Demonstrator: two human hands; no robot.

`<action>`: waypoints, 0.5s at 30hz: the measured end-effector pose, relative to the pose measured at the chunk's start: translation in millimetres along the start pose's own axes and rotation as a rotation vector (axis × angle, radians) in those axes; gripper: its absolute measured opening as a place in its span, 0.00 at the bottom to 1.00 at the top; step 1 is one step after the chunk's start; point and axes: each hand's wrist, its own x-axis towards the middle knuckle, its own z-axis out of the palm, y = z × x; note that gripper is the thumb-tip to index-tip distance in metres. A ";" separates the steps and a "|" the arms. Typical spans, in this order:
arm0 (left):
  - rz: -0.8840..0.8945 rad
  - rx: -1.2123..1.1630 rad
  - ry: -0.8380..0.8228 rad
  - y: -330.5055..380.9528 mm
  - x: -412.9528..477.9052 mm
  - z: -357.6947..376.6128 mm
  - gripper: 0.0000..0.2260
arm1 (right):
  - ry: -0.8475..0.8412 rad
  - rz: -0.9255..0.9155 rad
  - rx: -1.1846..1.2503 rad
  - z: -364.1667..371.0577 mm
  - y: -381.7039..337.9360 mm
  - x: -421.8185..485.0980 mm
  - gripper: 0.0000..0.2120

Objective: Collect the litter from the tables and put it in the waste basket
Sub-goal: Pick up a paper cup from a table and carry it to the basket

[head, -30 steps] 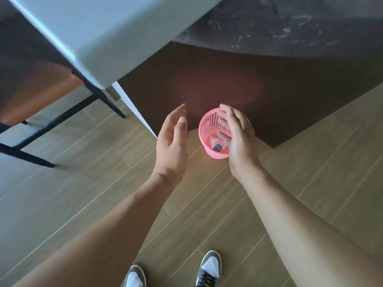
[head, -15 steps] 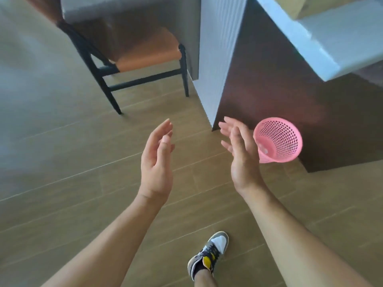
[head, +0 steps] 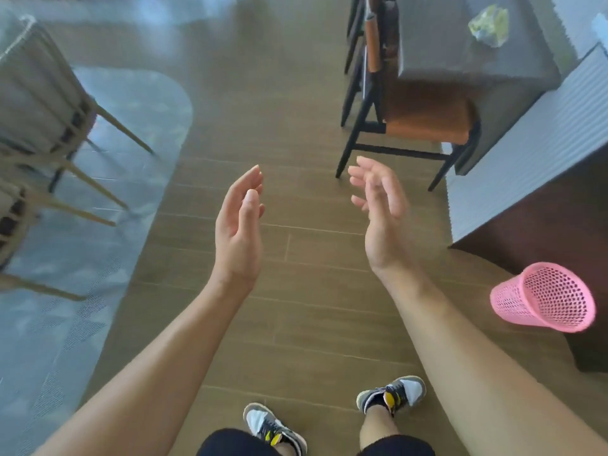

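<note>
both hands are empty over the plank floor (head: 296, 110), left hand (head: 238, 225) and right hand (head: 381, 209) loose-fingered, palms facing each other. the litter (head: 488, 26), a crumpled, shiny yellowish wrapper with no clear long axis, sits on the grey tabletop (head: 444, 44) well ahead and to the right, so the right hand looks nearer. the waste basket (head: 543, 297), round pink perforated plastic, stands low on the right beside the right forearm.

Left of the left hand (head: 237, 235) we see a blue-grey rug (head: 65, 307) and pale chairs (head: 39, 103) on a brown plank floor (head: 296, 93). Just beyond the right hand (head: 381, 218) a black chair (head: 424, 123) with an orange seat is tucked under a grey table (head: 454, 54). To that hand's right we find a white ribbed panel (head: 526, 153).
</note>
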 end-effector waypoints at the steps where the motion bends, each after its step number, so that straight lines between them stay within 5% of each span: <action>1: 0.012 0.001 0.030 14.0 -0.1 -32.3 0.23 | -0.025 -0.009 0.017 27.5 -16.9 -9.6 0.27; 15: 0.160 0.080 0.563 154.6 -56.7 -375.8 0.22 | -0.543 -0.071 0.175 350.2 -168.0 -101.8 0.21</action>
